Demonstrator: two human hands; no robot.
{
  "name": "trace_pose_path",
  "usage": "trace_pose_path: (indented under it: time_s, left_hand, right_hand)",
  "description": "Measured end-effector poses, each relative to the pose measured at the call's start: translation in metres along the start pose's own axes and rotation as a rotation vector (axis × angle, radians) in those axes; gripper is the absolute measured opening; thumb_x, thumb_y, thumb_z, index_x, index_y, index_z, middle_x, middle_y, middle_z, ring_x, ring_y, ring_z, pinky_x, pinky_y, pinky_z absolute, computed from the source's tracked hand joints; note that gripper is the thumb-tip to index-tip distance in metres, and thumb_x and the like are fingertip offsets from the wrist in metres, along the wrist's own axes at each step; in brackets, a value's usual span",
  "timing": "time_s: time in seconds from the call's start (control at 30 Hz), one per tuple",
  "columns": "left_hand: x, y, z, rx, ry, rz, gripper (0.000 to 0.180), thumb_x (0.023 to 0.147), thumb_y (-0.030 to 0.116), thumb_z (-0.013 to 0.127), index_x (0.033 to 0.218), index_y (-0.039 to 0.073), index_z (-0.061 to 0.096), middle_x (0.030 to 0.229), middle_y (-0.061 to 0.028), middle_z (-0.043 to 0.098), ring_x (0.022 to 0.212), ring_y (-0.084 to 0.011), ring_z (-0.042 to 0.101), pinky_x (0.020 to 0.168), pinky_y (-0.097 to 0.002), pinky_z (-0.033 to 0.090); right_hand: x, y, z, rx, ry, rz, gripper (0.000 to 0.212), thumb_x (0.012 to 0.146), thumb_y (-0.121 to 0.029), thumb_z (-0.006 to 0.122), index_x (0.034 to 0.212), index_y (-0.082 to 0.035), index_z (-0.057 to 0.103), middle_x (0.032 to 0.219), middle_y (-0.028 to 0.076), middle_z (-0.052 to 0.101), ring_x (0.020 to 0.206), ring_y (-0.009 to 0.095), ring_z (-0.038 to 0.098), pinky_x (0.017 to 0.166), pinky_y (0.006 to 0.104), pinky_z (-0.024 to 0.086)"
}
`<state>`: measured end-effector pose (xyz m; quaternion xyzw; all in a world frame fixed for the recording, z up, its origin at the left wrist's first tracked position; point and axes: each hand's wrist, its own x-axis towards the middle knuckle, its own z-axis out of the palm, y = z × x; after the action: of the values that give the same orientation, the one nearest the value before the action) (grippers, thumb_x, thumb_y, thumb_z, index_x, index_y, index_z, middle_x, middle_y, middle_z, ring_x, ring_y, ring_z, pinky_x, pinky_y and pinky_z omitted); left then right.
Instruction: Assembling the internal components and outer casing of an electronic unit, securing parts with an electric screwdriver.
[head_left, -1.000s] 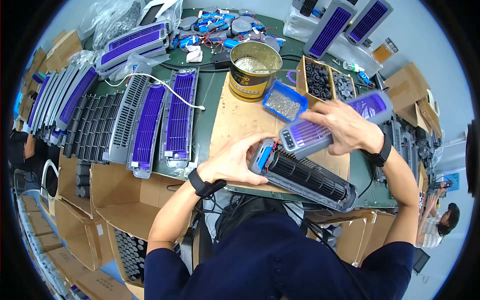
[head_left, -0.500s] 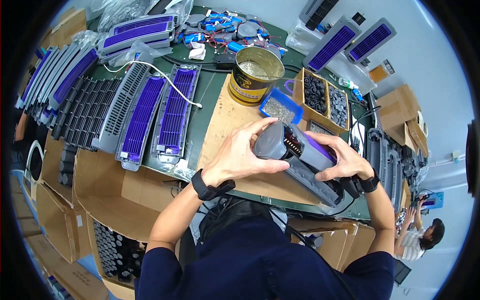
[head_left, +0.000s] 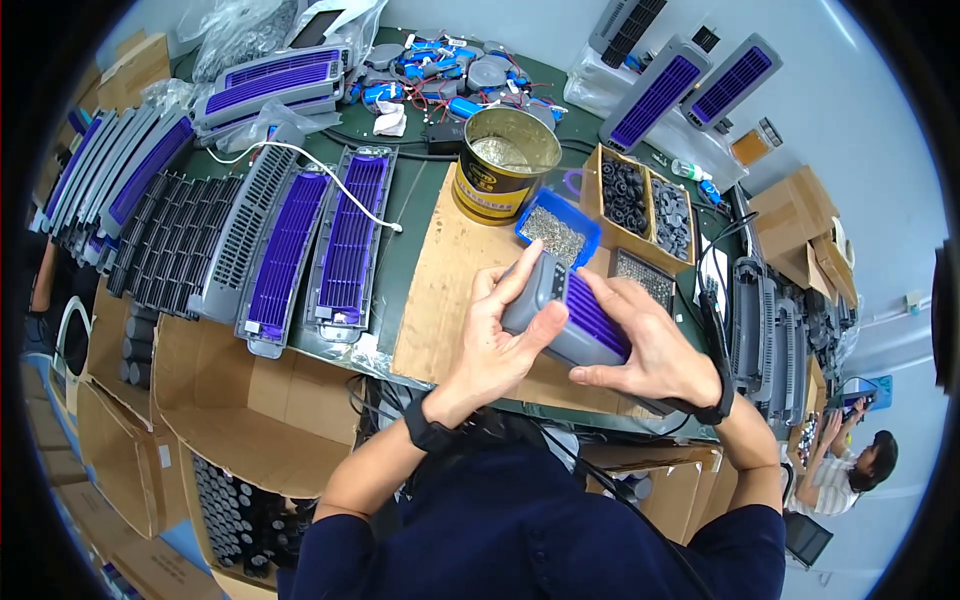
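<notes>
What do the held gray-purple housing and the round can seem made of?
Held gray-purple housing: likely molded plastic, satin finish, from smooth rounded edges and even color. Round can: probably metal, glossy printed outside, from its thin rim and shiny interior.

Purple-grilled cover point(head_left: 582, 338) brought in between left hand point(head_left: 498, 342) and right hand point(head_left: 658, 348), grille point(head_left: 596, 315) showing again, black roller and red wires now hidden from here
</notes>
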<state>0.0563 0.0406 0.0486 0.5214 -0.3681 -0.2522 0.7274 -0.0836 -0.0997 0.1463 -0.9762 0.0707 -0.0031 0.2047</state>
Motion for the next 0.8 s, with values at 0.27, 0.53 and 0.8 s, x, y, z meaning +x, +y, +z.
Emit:
trace_pose_path:
  time_s: [0.27,0.53,0.8]
  left_hand:
    - [-0.003,0.01,-0.034,-0.141,0.088,0.137,0.051,0.072,0.009,0.076,0.12,-0.004,0.063,0.12,-0.0161,0.054,0.11,-0.022,0.054,0.095,-0.0315,0.043]
    - [-0.015,0.022,-0.087,-0.246,0.154,0.281,0.054,0.065,0.015,0.076,0.116,0.002,0.066,0.124,-0.0206,0.053,0.112,-0.0274,0.053,0.097,-0.0358,0.042]
    - [-0.027,0.081,-0.105,-0.432,0.485,0.44,0.112,0.071,0.038,0.081,0.153,0.013,0.008,0.144,-0.0209,0.038,0.127,-0.0365,0.047,0.107,-0.0529,0.038]
  right_hand:
    - [-0.025,0.033,0.019,0.315,-0.116,-0.042,0.124,0.059,-0.045,0.09,0.149,0.001,0.018,0.141,0.023,0.043,0.128,0.033,0.046,0.107,0.0397,0.037]
    - [-0.024,0.061,0.057,0.772,-0.28,0.146,0.088,0.055,-0.027,0.094,0.128,0.004,0.055,0.115,0.012,0.066,0.103,0.018,0.062,0.095,0.0308,0.048]
    - [0.095,-0.037,0.044,0.69,-0.226,-0.305,0.094,0.06,-0.041,0.088,0.132,0.005,0.048,0.116,0.018,0.065,0.104,0.024,0.064,0.095,0.0335,0.049]
